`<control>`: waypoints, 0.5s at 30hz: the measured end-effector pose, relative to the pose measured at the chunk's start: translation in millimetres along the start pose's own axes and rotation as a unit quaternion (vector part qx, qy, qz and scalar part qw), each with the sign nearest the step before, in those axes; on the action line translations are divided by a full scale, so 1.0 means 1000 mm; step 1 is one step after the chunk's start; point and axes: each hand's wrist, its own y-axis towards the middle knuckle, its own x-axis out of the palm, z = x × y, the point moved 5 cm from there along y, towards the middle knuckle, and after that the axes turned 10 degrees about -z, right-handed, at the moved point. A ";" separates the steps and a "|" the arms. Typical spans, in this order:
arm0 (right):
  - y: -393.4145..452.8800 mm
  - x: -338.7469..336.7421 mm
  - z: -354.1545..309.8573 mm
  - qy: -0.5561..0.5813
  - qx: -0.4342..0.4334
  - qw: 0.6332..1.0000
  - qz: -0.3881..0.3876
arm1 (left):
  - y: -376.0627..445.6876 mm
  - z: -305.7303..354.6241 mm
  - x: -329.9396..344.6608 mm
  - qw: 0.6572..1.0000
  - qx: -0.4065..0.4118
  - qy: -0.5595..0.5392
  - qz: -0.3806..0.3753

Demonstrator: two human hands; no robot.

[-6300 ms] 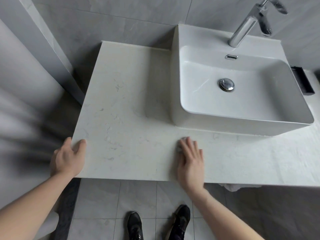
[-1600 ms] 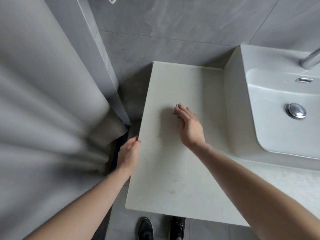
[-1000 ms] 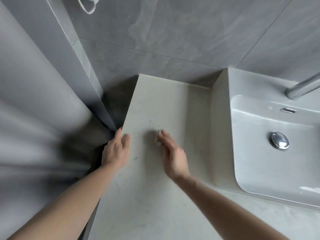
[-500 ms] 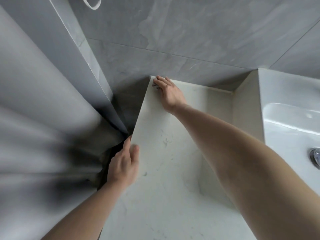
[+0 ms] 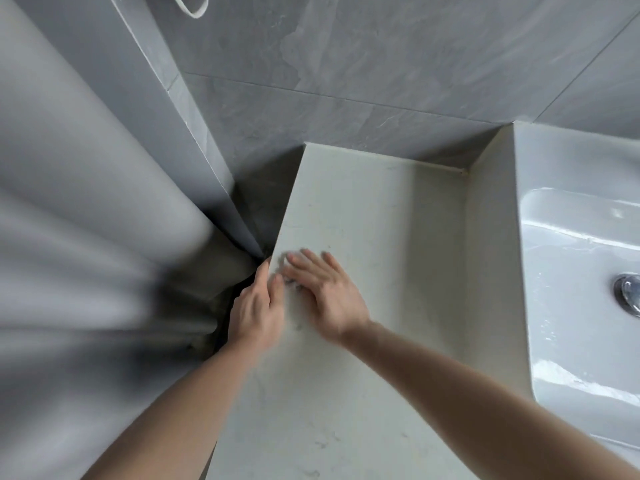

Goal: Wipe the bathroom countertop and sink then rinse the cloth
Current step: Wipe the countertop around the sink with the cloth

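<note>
The pale stone countertop (image 5: 374, 220) runs from the tiled back wall toward me. On its right stands the white basin sink (image 5: 571, 271), wet inside, with a chrome drain plug (image 5: 628, 299). My right hand (image 5: 329, 292) lies flat, fingers spread, near the counter's left edge, blurred by motion. A small pale cloth (image 5: 286, 260) shows only as a smear at its fingertips; the rest is hidden under the palm. My left hand (image 5: 252, 310) holds the counter's left edge right beside it, thumb on top.
A grey shower curtain (image 5: 86, 237) hangs in folds against the counter's left side. Grey tiled wall (image 5: 381, 64) closes the back. A white loop (image 5: 194, 8) hangs at the top. A dark gap (image 5: 249, 237) lies between curtain and counter.
My right hand has pulled back from the counter's far left corner to the left edge beside my left hand. The view has shifted slightly right, showing more of the sink.
</note>
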 end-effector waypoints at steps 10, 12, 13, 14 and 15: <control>0.064 -0.075 0.068 0.065 0.151 0.983 0.086 | 0.000 0.001 0.000 1.000 0.018 0.006 0.013; 0.101 -0.103 0.092 0.026 0.161 0.981 0.105 | 0.001 0.001 0.001 1.000 0.022 -0.002 0.009; 0.115 -0.114 0.100 0.003 0.162 0.981 0.106 | 0.002 0.000 0.001 1.000 0.021 -0.008 0.009; 0.127 -0.120 0.108 -0.019 0.164 0.982 0.096 | 0.003 0.000 0.002 1.000 0.021 -0.015 0.011; 0.136 -0.122 0.114 -0.039 0.163 0.983 0.075 | 0.004 -0.001 0.002 0.999 0.022 -0.022 0.013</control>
